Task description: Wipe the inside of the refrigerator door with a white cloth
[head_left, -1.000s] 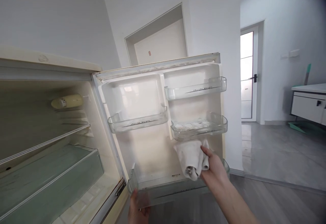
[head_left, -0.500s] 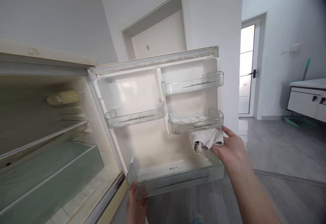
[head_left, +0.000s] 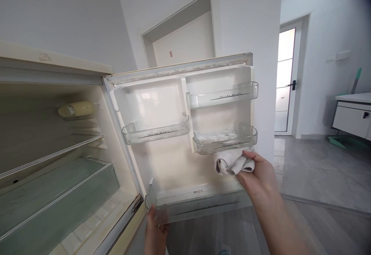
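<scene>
**A:** Below the lower-right clear plastic door shelf [head_left: 225, 142], R hand [head_left: 259, 174] – status?

**B:** R hand is closed round a crumpled off-white cloth [head_left: 233, 162], thumb on top, fingers underneath. Cloth is bunched, pressed against the inner liner of the open cream fridge door [head_left: 171, 162], touching the underside of that shelf or just below it; can't tell which. Forearm comes up from bottom right.

**A:** L hand?

**B:** L hand [head_left: 155, 233] sits at the bottom edge of view, fingers up against the left end of the long clear bottom door bin [head_left: 197, 206]. Fingertips are seen through the plastic. Grip looks narrow, on the bin corner, but whether it clamps or only rests there – can't tell.

**A:** Door layout?

**B:** Three smaller transparent pockets plus the bottom bin: upper-right pocket [head_left: 222, 96] w/ dark lettering, mid-left pocket [head_left: 156, 130], and the lower-right one, which holds a pale egg-tray insert. Door top edge shows grime along the seal.

**A:** Cabinet side?

**B:** Fridge interior [head_left: 52, 162] at left, yellowed walls, a cream thermostat knob housing [head_left: 75, 109] near the top, one glass shelf [head_left: 49, 156], a greenish glass cover lower down over a drawer.

**A:** Surroundings?

**B:** White walls, a recessed niche behind the door, a glazed door w/ black handle [head_left: 285, 81] at right, a white cabinet [head_left: 352, 116] far right, grey tile floor.
</scene>
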Tool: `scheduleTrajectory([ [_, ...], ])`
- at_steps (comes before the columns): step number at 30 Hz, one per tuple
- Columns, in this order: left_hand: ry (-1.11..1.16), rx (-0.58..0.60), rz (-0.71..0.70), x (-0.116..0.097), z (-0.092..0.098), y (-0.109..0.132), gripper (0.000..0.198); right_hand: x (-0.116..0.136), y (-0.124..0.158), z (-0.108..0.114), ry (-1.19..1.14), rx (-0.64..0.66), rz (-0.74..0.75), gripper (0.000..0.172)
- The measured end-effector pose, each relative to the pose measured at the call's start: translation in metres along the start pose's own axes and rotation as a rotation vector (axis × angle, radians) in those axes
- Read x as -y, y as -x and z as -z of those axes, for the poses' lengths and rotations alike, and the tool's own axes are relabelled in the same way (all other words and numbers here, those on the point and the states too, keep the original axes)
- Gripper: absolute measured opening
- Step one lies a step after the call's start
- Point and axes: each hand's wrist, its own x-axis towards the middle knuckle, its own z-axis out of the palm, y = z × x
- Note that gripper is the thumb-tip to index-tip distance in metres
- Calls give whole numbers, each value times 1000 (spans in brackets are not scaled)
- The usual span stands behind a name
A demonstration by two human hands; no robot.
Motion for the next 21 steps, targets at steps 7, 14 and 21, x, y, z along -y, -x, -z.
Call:
scheduleTrajectory([
  [7, -4, -4, -57, 5, 5, -7, 41, -37, 19, -6, 42, 56, -54, 22],
  [14, 19, -1, -43, 6, 11, -18, 37, -66, 25, -5, 199, 204, -238, 18],
  [21, 7, -27, -36, 4, 6, -10, 38, -14, -9, 7, 223, 106, -92, 25],
])
